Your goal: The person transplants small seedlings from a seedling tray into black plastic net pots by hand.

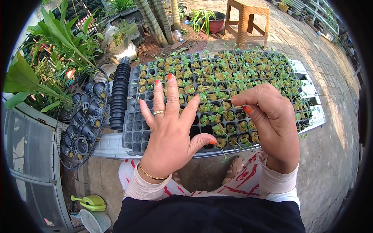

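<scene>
My left hand is spread flat, palm down, over the left part of the black seedling tray. Nothing is held in it. To its right, my right hand is raised over the tray, with thumb and forefinger pinched together. Anything in that pinch is too small to make out against the plants. Small green seedlings stand in brown plugs in most of the tray's cells. Several cells along the left side and near my left thumb hold no plug. My left hand hides part of the tray.
A long stack of black net pots lies left of the tray. Beyond it, a wire basket holds several black pots with plugs. A woven-look stool stands behind. A green watering can and a bucket are at lower left.
</scene>
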Demonstrator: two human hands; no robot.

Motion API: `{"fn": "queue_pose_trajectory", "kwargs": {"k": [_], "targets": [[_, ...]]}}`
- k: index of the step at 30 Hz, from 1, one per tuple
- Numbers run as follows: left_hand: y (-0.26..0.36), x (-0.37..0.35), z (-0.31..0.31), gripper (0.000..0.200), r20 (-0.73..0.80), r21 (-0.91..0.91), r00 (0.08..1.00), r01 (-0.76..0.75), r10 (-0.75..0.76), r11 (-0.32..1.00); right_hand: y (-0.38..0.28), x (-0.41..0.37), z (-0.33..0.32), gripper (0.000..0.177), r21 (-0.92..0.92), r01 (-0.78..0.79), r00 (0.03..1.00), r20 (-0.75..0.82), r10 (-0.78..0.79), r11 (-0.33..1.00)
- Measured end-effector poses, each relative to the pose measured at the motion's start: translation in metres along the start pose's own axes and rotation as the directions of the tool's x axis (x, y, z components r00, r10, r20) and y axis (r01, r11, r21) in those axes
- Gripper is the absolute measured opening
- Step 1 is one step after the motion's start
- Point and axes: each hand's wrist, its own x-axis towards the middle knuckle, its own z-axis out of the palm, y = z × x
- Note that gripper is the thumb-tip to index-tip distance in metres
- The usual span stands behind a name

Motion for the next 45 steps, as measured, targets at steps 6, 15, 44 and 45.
{"fn": "queue_pose_trajectory", "kwargs": {"k": [6,15,44,45], "targets": [[-0.002,-0.002,-0.005,0.086,0.0,0.005,1.0,0.018,-0.018,1.0,-0.002,-0.002,-0.003,0.015,-0.006,0.014,0.999,-0.045,-0.014,1.0],[-0.006,-0.006,-0.012,0.075,-0.017,-0.073,1.0,-0.004,0.003,0.997,-0.012,-0.005,-0.009,0.014,-0.023,0.008,1.0,-0.011,-0.008,1.0],[-0.026,-0.021,-0.025,0.043,-0.106,-0.05,0.99,0.086,-0.091,0.995,-0.025,-0.011,0.002,0.013,-0.067,0.091,0.996,0.002,-0.091,0.994],[-0.027,-0.021,-0.023,0.041,-0.109,-0.057,0.988,0.105,-0.111,0.993,-0.026,-0.011,0.002,0.012,-0.06,0.083,0.996,-0.002,-0.084,0.995]]}}
